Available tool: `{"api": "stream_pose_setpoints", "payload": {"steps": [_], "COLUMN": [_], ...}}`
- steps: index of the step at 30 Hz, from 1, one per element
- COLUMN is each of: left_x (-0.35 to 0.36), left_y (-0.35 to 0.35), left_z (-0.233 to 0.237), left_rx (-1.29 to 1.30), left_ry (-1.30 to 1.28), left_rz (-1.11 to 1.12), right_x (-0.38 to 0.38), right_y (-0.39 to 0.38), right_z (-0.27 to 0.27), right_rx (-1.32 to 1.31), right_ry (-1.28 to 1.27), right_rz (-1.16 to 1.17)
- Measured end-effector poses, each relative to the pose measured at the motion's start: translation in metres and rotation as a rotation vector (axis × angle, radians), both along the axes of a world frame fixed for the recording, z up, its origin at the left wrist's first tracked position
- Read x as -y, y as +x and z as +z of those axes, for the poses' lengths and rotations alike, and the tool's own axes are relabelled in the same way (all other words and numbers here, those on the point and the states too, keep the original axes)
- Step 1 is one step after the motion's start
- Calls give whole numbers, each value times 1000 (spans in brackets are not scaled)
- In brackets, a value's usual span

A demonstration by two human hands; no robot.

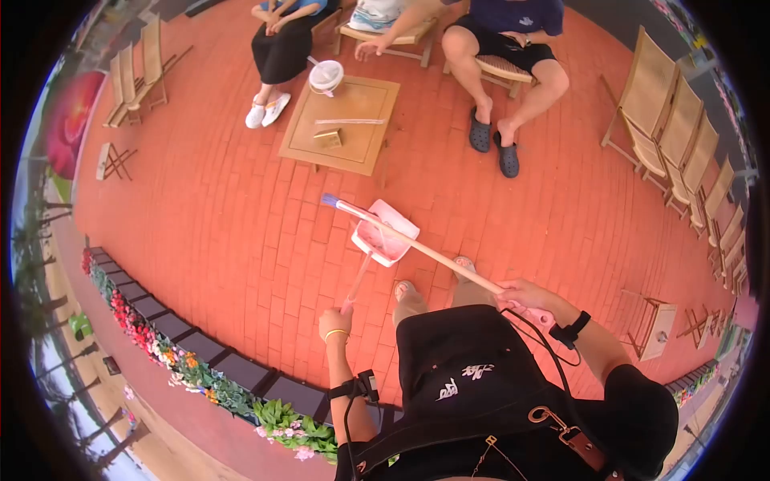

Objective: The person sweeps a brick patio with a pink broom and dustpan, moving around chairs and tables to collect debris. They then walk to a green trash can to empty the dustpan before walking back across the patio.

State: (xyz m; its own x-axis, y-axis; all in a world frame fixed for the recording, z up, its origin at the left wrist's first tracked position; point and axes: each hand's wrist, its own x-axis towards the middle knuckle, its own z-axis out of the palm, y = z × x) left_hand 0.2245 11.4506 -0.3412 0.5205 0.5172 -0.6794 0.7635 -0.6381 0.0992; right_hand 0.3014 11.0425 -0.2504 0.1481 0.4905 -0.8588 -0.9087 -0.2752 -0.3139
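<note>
My left hand [334,321] is closed round the pink handle of a dustpan [386,232]. The white and pink pan is held in front of me over the red brick floor. My right hand [525,295] grips a long wooden stick [449,257] with a blue-tipped brush end [330,200], which crosses above the pan toward the upper left. A pink roll-like object [544,319] shows beside my right hand; whether that hand holds it too is unclear. Both wrists wear black straps with cables.
A low wooden table [370,148] ahead bears a white bowl [326,76] and small items. Three people sit behind it, one with dark clogs [507,156] toward me. Folding chairs [646,96] line the right. Planters with flowers [188,361] edge the lower left.
</note>
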Motion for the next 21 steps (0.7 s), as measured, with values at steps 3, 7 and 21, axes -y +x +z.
{"api": "stream_pose_setpoints", "payload": {"steps": [3,7,21], "left_x": [-20,-67,-345], "left_y": [-39,-100,-175], "left_z": [18,17,30], "left_rx": [89,296,590], "left_ry": [-51,-309,-152], "left_rz": [279,958,1384], "right_x": [-57,-144,-560], "right_y": [27,43,104], "right_z": [49,47,12], "right_rx": [59,79,52], "right_ry": [-66,10,253], "right_rz": [1,101,234]}}
